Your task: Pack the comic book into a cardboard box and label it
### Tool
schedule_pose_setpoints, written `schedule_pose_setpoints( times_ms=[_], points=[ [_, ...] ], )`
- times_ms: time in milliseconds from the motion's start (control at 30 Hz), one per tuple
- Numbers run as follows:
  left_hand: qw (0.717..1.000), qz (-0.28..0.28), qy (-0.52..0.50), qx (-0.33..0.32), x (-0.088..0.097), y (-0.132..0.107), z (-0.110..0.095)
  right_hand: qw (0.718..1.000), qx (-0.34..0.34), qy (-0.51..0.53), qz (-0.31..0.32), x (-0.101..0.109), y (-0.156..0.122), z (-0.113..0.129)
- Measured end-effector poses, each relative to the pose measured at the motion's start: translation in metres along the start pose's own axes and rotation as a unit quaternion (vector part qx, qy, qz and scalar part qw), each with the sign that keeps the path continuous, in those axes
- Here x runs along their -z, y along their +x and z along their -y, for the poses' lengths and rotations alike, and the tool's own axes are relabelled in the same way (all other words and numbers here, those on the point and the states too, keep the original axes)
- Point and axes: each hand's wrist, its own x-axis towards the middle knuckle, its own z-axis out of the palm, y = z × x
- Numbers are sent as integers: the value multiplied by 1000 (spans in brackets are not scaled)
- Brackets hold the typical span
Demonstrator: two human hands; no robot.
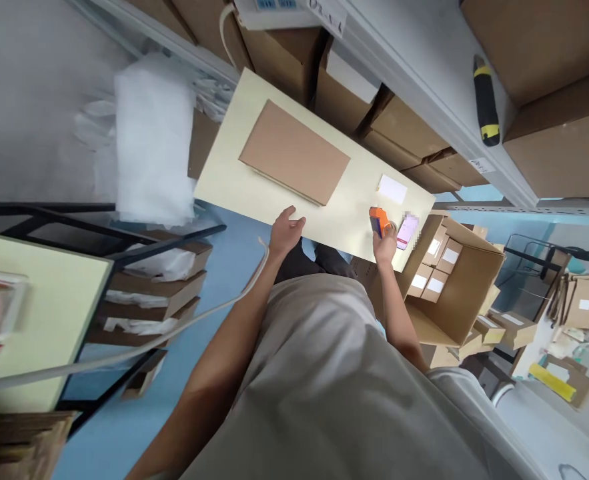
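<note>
A closed brown cardboard box [297,150] lies flat on the pale yellow tabletop [224,160]. My left hand [286,233] is at the table's near edge, just below the box; its fingers are loosely bent and apart, with nothing in them. Farther right, my right hand [384,248] is closed around an orange tape dispenser [379,219] on the tabletop. Part of the dispenser is hidden by the fingers. A phone [407,231] with a lit screen lies right beside that hand, and a white label or paper [393,189] lies behind it.
A large open carton [454,327] with several small labelled boxes stands right of the table. Cardboard boxes [404,127] line the back under a shelf, where a black-and-yellow utility knife [486,103] lies. White wrapping material [154,140] stands at the left; a pale cable [214,307] crosses near my left arm.
</note>
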Motion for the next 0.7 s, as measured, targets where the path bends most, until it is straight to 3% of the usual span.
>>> schedule_pose_setpoints(
  times_ms=[100,233,433,500,567,633,700],
  points=[
    [999,42,18,-3,-25,-35,11,1000,17,-3,23,-20,10,-21],
    [998,59,10,1,-55,-67,24,999,30,7,44,-42,28,-30],
    [995,67,-70,-33,-95,-91,16,978,44,184,82,-37,23,-28],
    [992,64,-95,-57,-106,-95,6,941,73,302,134,-32,12,-21],
    [988,51,-119,-88,-114,-96,-4,882,103,413,202,-26,-2,-10],
    [984,32,-135,-108,-116,-96,-13,824,112,490,262,-22,-15,1],
    [984,15,-141,-110,-113,-97,-18,785,105,533,296,-17,-26,12]
  ],
)
